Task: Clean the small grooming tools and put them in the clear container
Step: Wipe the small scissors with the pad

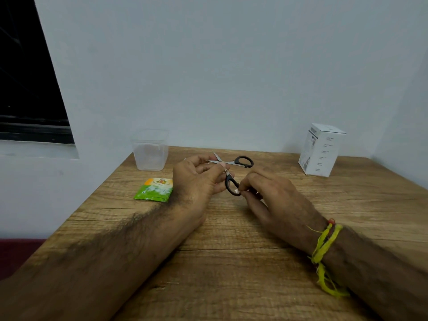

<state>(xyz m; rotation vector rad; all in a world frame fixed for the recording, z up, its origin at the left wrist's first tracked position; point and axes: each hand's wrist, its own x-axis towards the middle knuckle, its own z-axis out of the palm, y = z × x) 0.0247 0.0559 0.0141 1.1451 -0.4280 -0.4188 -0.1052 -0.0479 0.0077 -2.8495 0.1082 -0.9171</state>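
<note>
- Fingers (221, 165) of the left hand (196, 181) were curled round the small scissors (228, 169), pinching them near the pivot, thumb on top.
- Fingers (249, 189) of the right hand (271, 195) were curled narrow, pinching a small white scrap (237, 191) against the lower black handle loop.
- Scissors were held above the wooden surface (231, 262), blades spread open and pointing left and away; one black loop stood out to the right beyond the left hand, the other hung low between the two hands.
- Whether the white scrap was tissue or a wipe, could not tell.
- Clear container (150, 150) stood upright and lidless at the far left corner of the surface, apart from both hands.
- A green and orange sachet (154, 189) lay flat just left of the left wrist, nearer than the container.
- A white carton (320, 150) with printed sides stood at the far right, well apart from the hands.
- Yellow thread band (324, 246) was wound round the right wrist.
- Pale wall behind; a dark window (27, 77) at upper left.
</note>
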